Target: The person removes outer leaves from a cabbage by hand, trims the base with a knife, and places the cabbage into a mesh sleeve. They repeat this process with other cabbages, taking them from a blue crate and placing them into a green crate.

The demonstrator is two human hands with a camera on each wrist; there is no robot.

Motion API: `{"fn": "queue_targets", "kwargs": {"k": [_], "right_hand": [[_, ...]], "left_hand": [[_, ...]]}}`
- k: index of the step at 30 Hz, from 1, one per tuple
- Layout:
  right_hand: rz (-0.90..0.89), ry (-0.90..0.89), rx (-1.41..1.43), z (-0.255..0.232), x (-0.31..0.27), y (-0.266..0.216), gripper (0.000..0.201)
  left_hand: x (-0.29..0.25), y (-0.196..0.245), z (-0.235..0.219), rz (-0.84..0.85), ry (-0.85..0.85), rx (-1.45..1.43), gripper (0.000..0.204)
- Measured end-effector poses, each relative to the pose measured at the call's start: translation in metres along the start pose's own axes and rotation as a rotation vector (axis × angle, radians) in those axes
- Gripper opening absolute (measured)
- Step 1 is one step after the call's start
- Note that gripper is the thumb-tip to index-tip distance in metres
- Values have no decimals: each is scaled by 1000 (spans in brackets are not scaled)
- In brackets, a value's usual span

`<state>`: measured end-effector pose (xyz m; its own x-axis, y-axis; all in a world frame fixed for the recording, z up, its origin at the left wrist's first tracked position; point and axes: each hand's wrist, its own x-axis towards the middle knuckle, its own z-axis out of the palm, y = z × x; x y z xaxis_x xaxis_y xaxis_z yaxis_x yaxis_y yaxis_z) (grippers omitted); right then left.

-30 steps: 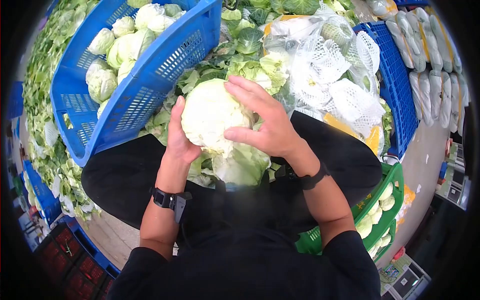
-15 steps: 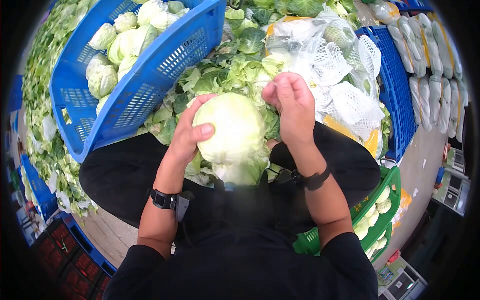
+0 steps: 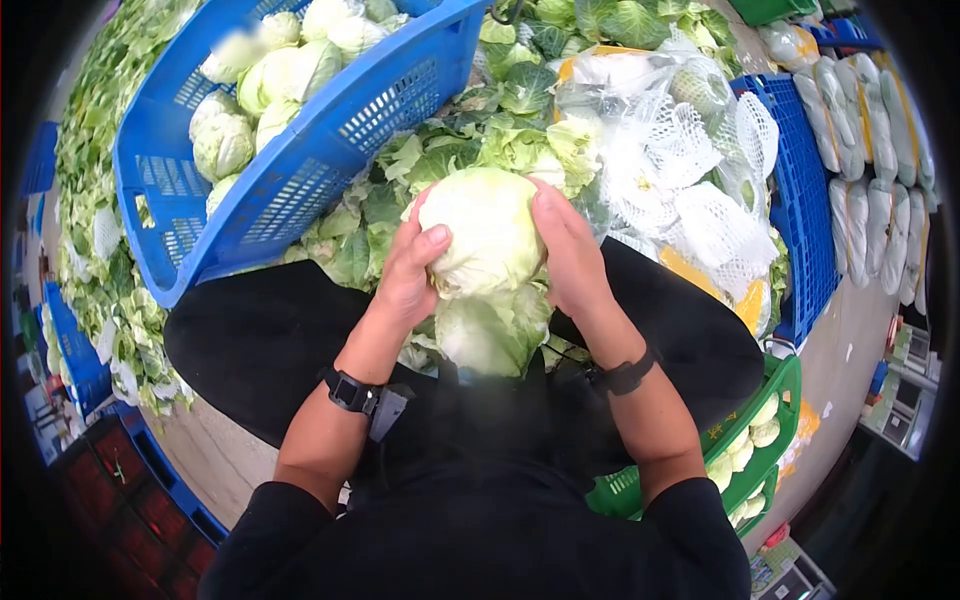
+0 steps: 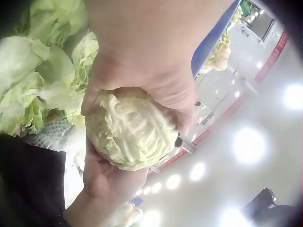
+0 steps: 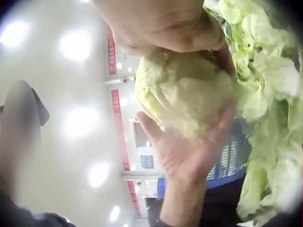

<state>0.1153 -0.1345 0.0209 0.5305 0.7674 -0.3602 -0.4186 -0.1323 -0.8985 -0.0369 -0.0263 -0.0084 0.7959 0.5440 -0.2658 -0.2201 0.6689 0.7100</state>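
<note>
A pale green cabbage [image 3: 484,230] is held up between both hands over the lap. My left hand [image 3: 408,265] grips its left side, thumb toward the near face and fingers round behind. On the right side my right hand [image 3: 575,255] curls round it, thumb at the upper edge. The left wrist view shows the ribbed leaves of the cabbage [image 4: 132,130] between the two palms. In the right wrist view the cabbage [image 5: 182,92] sits cupped in the fingers. Below it lie large loose cabbage leaves [image 3: 488,330].
A tilted blue crate [image 3: 300,180] with several cabbages stands at the left. White foam netting [image 3: 660,140] and plastic wrap lie at the right, by another blue crate [image 3: 805,220]. A green crate [image 3: 770,400] of cabbages is near the right knee. Trimmed leaves [image 3: 350,245] cover the ground ahead.
The right hand left the cabbage, was raised apart from it half a second ago, and now grips its right side. The left hand has kept hold, and the cabbage has turned and moved slightly.
</note>
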Motion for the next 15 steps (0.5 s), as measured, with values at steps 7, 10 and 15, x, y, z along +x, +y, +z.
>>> {"fn": "queue_targets", "kwargs": {"k": [7, 10, 15], "right_hand": [[-12, -29, -234, -5, 0, -25, 48], [162, 5, 17, -17, 5, -26, 39], [87, -169, 69, -21, -1, -31, 26]], "left_hand": [[2, 22, 0, 88, 29, 120, 103], [3, 23, -9, 111, 38, 145, 102], [4, 22, -5, -141, 18, -211, 89]]}}
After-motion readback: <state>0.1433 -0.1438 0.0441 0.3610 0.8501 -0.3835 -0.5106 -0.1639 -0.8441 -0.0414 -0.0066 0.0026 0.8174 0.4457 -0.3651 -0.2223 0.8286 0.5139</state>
